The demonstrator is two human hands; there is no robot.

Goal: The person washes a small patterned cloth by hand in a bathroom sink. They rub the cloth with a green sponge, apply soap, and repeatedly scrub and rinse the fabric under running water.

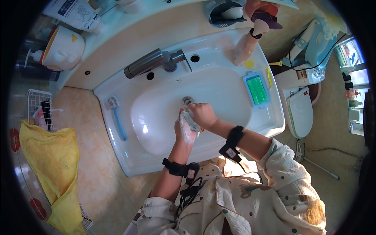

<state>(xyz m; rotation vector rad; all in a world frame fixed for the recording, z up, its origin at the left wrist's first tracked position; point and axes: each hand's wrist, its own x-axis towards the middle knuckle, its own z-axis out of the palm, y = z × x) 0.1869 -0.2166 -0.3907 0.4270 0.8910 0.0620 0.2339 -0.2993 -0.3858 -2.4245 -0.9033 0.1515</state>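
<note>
Over the white sink basin (158, 117), my hands are together around a small wet cloth (191, 121) covered in white suds. My left hand (181, 129) lies beneath and beside it, fingers curled, with foam on the palm and wrist. My right hand (202, 114) is closed on the cloth's upper side, close to the drain (187, 100). A green bar of soap (257, 90) sits in a blue soap dish (248, 94) on the right rim. On the left rim lies a blue brush (119, 123) with pale bristles. The dark metal faucet (147, 62) stands at the back.
A yellow towel (53, 158) hangs at the left below a white wire basket (39, 94). A shelf (114, 28) with a mug (63, 48) and a white tube (77, 14) runs above the sink. A bottle (246, 48) stands at the back right corner, and a toilet (300, 113) is farther right.
</note>
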